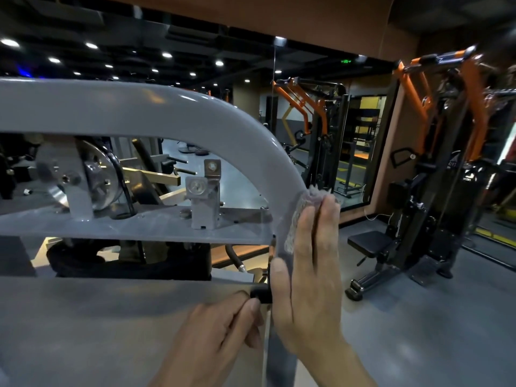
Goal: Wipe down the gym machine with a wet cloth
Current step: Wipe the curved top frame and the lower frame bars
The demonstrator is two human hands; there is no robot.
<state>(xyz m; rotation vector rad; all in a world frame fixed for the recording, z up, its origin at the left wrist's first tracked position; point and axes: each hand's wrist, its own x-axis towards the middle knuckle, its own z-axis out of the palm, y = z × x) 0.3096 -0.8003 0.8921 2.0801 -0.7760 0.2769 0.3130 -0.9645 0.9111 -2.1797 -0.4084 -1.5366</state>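
Right hand (310,263) lies flat, fingers straight and close together, palm pressing a pale grey cloth (300,216) against the curved grey frame tube (173,107) of the gym machine, at the point where the bend turns downward. Only the cloth's frayed, fuzzy upper edge and a mesh-like strip along its left side show past my fingers; the remainder is under the palm. My left hand (223,333) sits lower and just beside the right wrist, fingers curled inward, thumb and forefinger closed around a small black knob (261,294) mounted at the edge of the upright. The tube is smooth, glossy painted metal, oval in its sweep, carrying soft reflections of ceiling lights. Beneath the arch, a flat grey crossbar (111,227) supports a bright machined pulley wheel (95,180) held in a bracket, and a square silver block (205,202) with a bolt head on its face. To the right, well apart, stands an orange-and-black weight machine (435,169) with a padded black seat (368,243), on a matte grey floor (418,317).
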